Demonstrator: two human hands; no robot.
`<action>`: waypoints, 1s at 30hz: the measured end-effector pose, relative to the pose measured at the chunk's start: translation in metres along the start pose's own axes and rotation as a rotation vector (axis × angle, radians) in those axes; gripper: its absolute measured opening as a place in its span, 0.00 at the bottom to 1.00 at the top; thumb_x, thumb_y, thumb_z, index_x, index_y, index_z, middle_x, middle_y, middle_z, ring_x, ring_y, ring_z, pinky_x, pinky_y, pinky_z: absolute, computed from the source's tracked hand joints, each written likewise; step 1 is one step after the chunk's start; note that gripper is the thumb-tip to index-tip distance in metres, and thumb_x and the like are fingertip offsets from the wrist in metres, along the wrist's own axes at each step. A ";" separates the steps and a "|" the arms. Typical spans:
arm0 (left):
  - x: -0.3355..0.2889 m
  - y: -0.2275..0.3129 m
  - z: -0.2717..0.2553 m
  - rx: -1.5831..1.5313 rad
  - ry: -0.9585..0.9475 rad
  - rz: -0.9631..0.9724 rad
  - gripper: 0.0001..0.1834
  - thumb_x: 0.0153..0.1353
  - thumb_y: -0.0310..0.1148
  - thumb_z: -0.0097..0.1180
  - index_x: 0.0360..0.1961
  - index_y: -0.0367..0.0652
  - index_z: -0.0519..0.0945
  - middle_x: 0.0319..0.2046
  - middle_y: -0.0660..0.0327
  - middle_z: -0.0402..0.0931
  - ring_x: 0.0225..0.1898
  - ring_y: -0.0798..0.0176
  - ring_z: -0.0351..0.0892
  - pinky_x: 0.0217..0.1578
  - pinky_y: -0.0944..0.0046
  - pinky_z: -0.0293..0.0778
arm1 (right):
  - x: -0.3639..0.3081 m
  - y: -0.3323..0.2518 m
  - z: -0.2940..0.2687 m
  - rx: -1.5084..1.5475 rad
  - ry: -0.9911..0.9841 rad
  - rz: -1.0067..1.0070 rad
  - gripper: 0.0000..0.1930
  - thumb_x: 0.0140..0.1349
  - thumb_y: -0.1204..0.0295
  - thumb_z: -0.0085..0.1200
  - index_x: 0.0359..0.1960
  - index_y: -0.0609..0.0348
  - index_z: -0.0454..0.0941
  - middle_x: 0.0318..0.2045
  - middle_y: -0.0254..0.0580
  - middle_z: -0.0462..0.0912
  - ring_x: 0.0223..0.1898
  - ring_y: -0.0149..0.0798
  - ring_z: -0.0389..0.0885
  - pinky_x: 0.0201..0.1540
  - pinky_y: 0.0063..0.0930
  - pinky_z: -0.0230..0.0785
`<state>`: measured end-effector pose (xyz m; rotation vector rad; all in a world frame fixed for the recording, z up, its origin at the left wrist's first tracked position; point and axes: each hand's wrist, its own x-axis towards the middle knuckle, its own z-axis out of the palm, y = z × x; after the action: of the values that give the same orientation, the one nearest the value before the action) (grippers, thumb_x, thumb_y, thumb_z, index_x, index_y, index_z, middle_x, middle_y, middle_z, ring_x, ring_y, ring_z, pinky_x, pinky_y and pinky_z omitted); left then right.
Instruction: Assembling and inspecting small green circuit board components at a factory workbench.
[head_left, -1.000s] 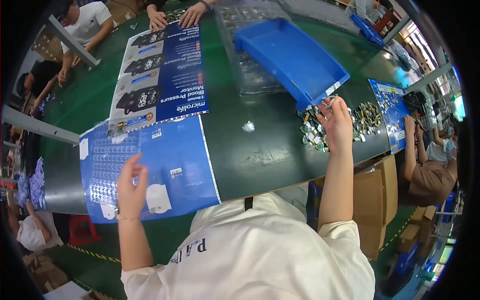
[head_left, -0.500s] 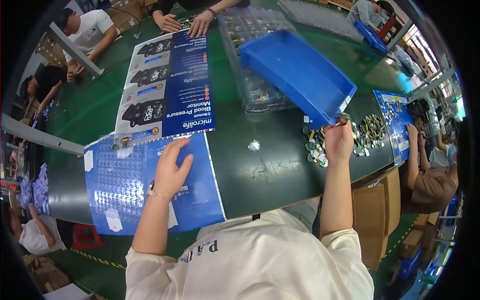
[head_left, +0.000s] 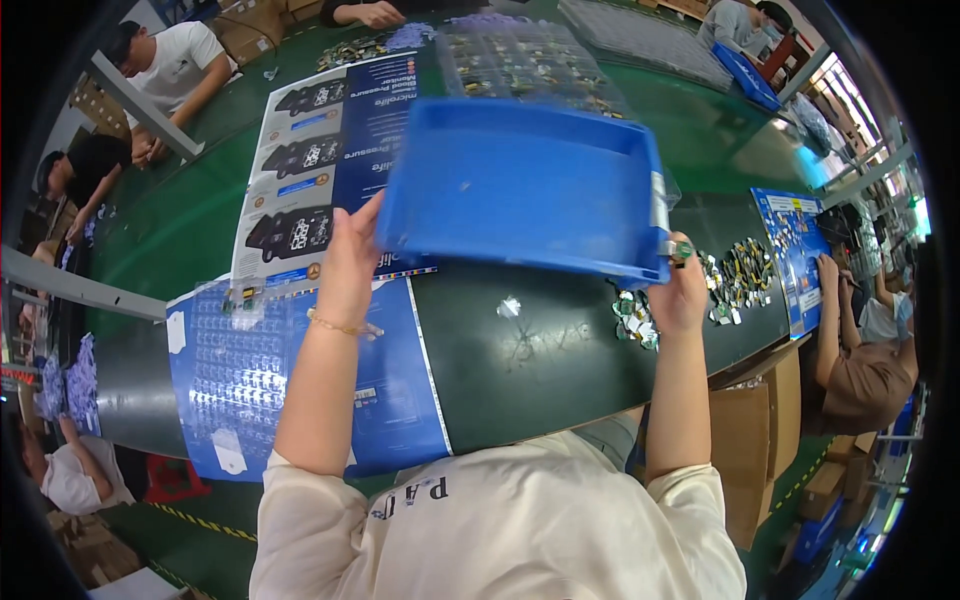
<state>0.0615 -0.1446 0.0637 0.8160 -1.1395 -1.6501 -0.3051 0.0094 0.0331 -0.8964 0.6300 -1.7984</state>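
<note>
A blue plastic bin (head_left: 520,190), with bare walls and floor inside, is held tilted above the table between my hands. At its left end, my left hand (head_left: 350,245) grips the wall, the fingertips partly hidden behind it. My right hand (head_left: 680,290) is closed at the near right corner of the bin, and a small green circuit board (head_left: 681,250) shows at its fingertips. Under and beside the right hand lies a spread pile of small circuit boards (head_left: 740,280) with yellow, black and white parts.
Printed cardboard sheets (head_left: 290,170) lie at the left, with a clear blister tray (head_left: 240,350) on the nearer one. Stacked clear trays (head_left: 530,60) stand behind the bin. A white scrap (head_left: 509,307) lies on the dark tabletop (head_left: 530,370). Other people work around the table.
The bin has swung left and levelled out across the table. My left hand has risen from the sheet to take its left end. The far person's hands have drawn back off the printed sheet.
</note>
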 end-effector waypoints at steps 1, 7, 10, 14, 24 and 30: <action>0.001 -0.001 -0.003 0.059 0.026 0.009 0.26 0.68 0.40 0.40 0.61 0.35 0.62 0.56 0.55 0.68 0.58 0.62 0.65 0.58 0.64 0.59 | 0.005 0.006 0.004 -0.031 -0.007 0.022 0.20 0.61 0.61 0.52 0.48 0.61 0.67 0.47 0.39 0.73 0.50 0.35 0.71 0.55 0.33 0.63; -0.022 -0.010 -0.040 0.205 0.176 0.121 0.27 0.62 0.23 0.46 0.62 0.31 0.59 0.60 0.53 0.61 0.62 0.62 0.59 0.61 0.64 0.54 | 0.035 0.048 0.034 -0.213 0.031 0.157 0.17 0.65 0.64 0.46 0.50 0.62 0.67 0.45 0.34 0.73 0.47 0.29 0.70 0.52 0.24 0.60; -0.039 -0.014 -0.048 0.198 0.223 0.064 0.26 0.62 0.22 0.44 0.62 0.31 0.58 0.61 0.53 0.60 0.62 0.62 0.59 0.62 0.64 0.53 | 0.033 0.055 0.045 -0.420 -0.010 0.179 0.13 0.68 0.65 0.42 0.48 0.61 0.68 0.40 0.29 0.72 0.42 0.24 0.68 0.49 0.20 0.58; -0.059 -0.021 -0.066 0.097 0.289 0.095 0.25 0.62 0.21 0.43 0.62 0.30 0.59 0.60 0.53 0.61 0.60 0.61 0.61 0.61 0.64 0.55 | 0.022 0.058 0.087 -0.770 -0.136 -0.021 0.08 0.68 0.70 0.39 0.39 0.60 0.69 0.36 0.31 0.68 0.39 0.26 0.64 0.46 0.19 0.56; -0.077 0.028 -0.115 0.167 0.492 0.163 0.20 0.63 0.19 0.39 0.57 0.29 0.64 0.52 0.54 0.71 0.51 0.61 0.71 0.53 0.65 0.66 | 0.042 0.099 0.134 -0.899 -0.272 0.026 0.07 0.64 0.72 0.45 0.37 0.62 0.72 0.46 0.44 0.73 0.51 0.40 0.70 0.53 0.31 0.61; -0.058 0.008 -0.112 0.232 0.489 0.066 0.21 0.62 0.22 0.43 0.57 0.31 0.66 0.53 0.55 0.70 0.52 0.64 0.70 0.54 0.67 0.64 | 0.014 0.087 0.110 -1.197 -0.043 -0.217 0.05 0.63 0.74 0.47 0.34 0.63 0.73 0.44 0.42 0.73 0.45 0.37 0.71 0.46 0.26 0.64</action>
<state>0.1827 -0.1264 0.0335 1.2362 -0.9999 -1.1833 -0.1730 -0.0386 0.0372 -1.8135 1.6953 -1.4704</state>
